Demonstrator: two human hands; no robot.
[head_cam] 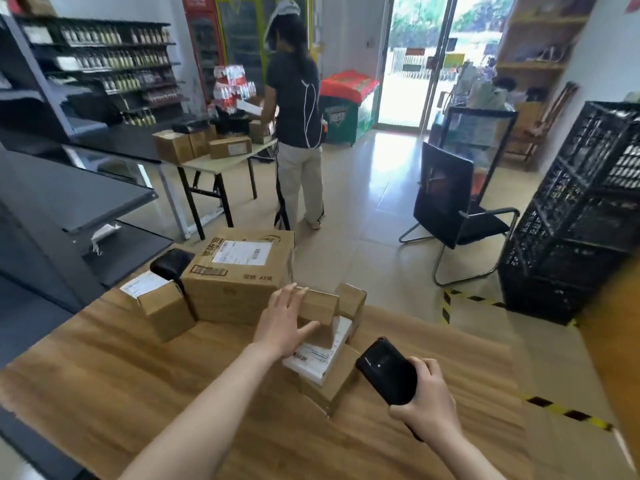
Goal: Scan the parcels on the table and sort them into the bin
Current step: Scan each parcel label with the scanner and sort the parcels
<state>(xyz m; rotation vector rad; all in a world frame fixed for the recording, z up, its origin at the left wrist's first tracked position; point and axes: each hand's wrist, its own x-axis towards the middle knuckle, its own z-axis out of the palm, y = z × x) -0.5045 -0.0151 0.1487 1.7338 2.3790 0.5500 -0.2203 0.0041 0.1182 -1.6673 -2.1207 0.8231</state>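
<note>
Several cardboard parcels lie on the wooden table (104, 375). My left hand (284, 323) reaches onto a small brown parcel (320, 311), fingers spread over its top left edge and thumb along its front. That parcel sits on a flat parcel with a white label (318, 362). My right hand (429, 400) grips a black handheld scanner (386, 370), its head tilted toward the labelled parcel. A large box (239, 275) stands behind, a small box (164, 308) at its left, and another small box (351, 299) at the right.
A black device (171, 263) rests behind the small left box. Stacked black crates (581, 216) stand on the right beside yellow-black floor tape (568, 412). A black chair (453, 209) is on the floor. A person (298, 126) stands at a second table with boxes (214, 157).
</note>
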